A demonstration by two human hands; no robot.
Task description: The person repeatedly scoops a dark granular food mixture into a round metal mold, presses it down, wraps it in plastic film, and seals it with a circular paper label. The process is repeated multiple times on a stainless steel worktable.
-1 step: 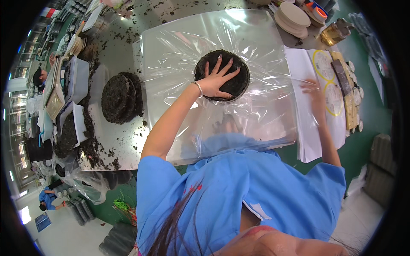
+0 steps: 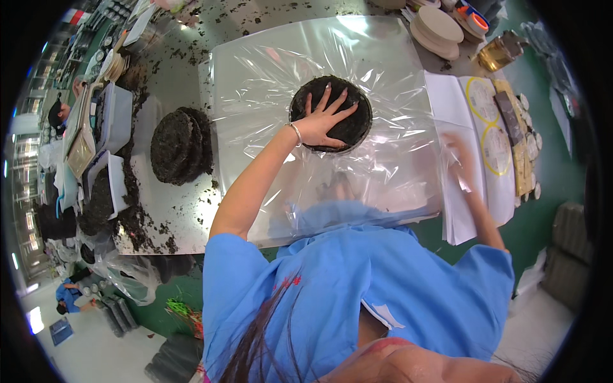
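Observation:
My left hand [image 2: 322, 124] rests with spread fingers on a round dark, rough-textured disc [image 2: 348, 121] with a thin rim, in the middle of a sheet of crinkled clear film [image 2: 255, 76]. The film lies on a smooth pale board. My right hand [image 2: 458, 156] is smeared by motion at the film's right edge, over white paper sheets [image 2: 454, 210]; its fingers and anything in them cannot be made out. To the left sits a stack of dark, rough round cakes [image 2: 172, 140], with dark crumbs around it.
Plastic bins [image 2: 115, 118] and piled boards stand at the left. Pale discs [image 2: 436, 25], a tape roll [image 2: 476, 23] and an amber container [image 2: 495, 54] are at back right. Yellow-ringed labels [image 2: 495, 150] lie beside the paper. Co-workers [image 2: 62, 112] appear at far left.
My right hand has moved a little leftward and nearer my body along the film's right edge. My left hand stays spread on the disc.

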